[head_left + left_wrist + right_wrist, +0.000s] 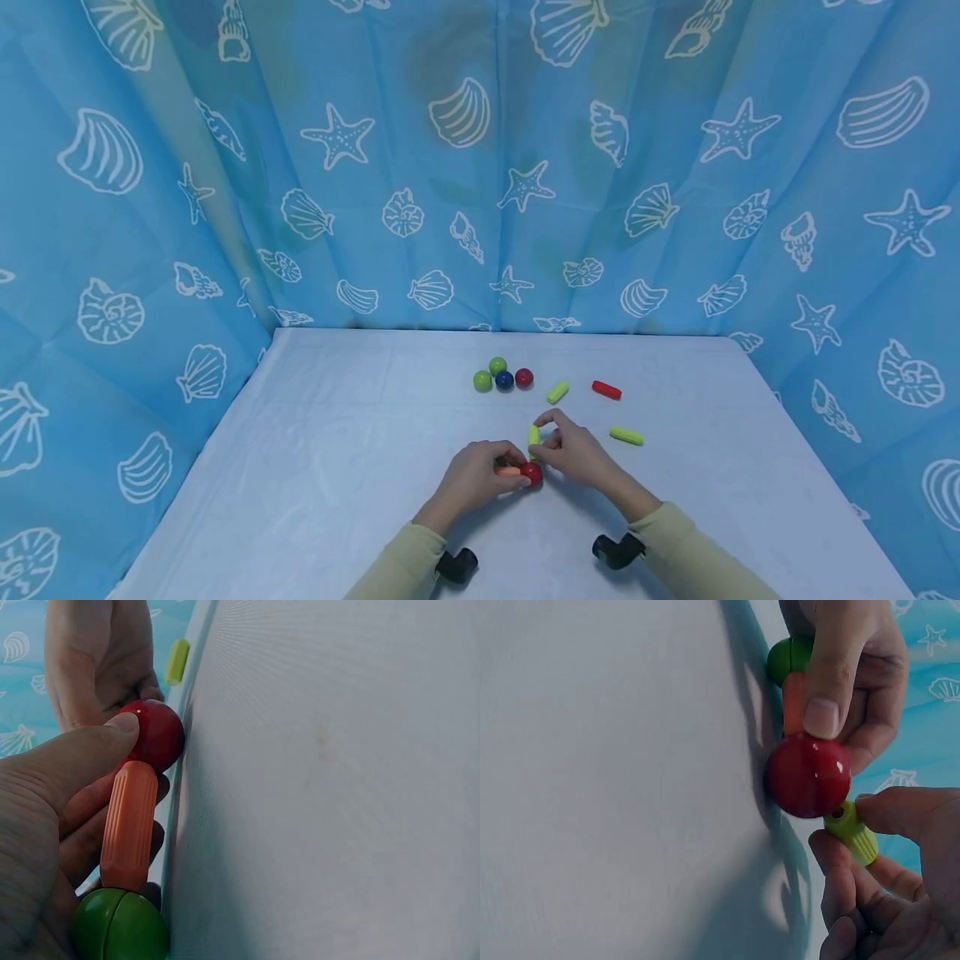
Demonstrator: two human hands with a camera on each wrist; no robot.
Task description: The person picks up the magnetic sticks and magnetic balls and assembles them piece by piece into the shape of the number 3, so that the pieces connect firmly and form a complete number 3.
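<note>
My left hand (480,477) grips a red ball (156,736) with the thumb pressed on its side. An orange ribbed rod (129,825) joins that ball to a green ball (120,925), which sits within the same hand's palm side. My right hand (576,450) pinches a yellow-green ribbed rod (855,834) between thumb and fingers. The rod's end, with a small dark hole, is right by the red ball; whether they touch I cannot tell. Both hands are low over the white table (337,417).
Beyond my hands stand two light green balls (482,381), a dark blue ball (505,381) and another red ball (524,378). To their right lie a yellow-green rod (558,392), a red rod (607,390) and a further yellow-green rod (626,436). A blue shell-patterned curtain (465,200) surrounds the table.
</note>
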